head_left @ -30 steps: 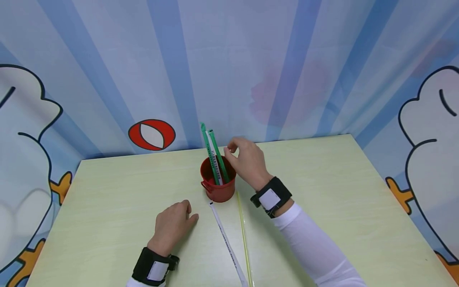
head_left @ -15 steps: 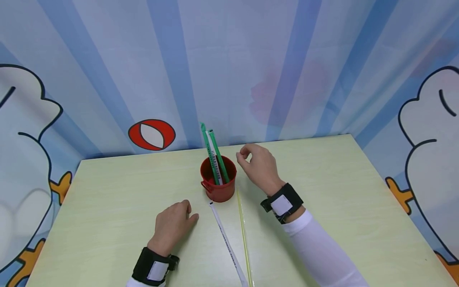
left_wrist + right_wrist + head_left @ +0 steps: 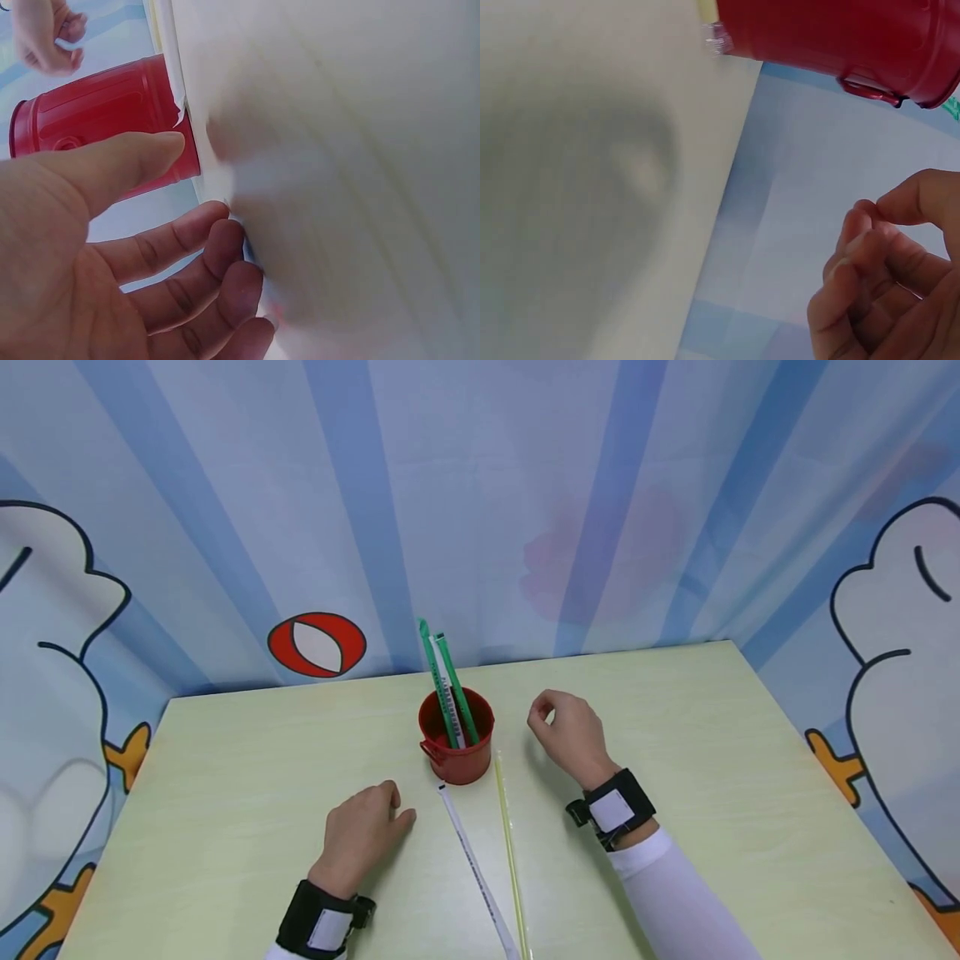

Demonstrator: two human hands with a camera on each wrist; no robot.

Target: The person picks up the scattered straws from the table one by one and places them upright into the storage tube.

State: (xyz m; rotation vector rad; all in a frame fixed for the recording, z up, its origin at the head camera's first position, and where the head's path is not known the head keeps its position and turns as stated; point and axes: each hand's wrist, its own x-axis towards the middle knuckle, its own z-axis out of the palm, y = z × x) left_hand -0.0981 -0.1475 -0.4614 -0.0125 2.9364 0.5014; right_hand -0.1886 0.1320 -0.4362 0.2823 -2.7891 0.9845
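Your red bucket (image 3: 461,767) stands at nine o'clock of your right hand (image 3: 572,739); its wall presumably props the green straws (image 3: 457,687) and inner white straw (image 3: 453,714), tilted toward eleven-thirty. The loose white straw (image 3: 474,864) and yellow straw (image 3: 512,860) lie flat, running toward five to six o'clock. Right fingers: narrow, thumb meeting index, nothing held. Your left hand (image 3: 360,831), at seven-thirty of the bucket, holds nothing, fingers loosely bent, thumb apart.

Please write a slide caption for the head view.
Red bucket holding green and white sticks, between the left hand and right hand.
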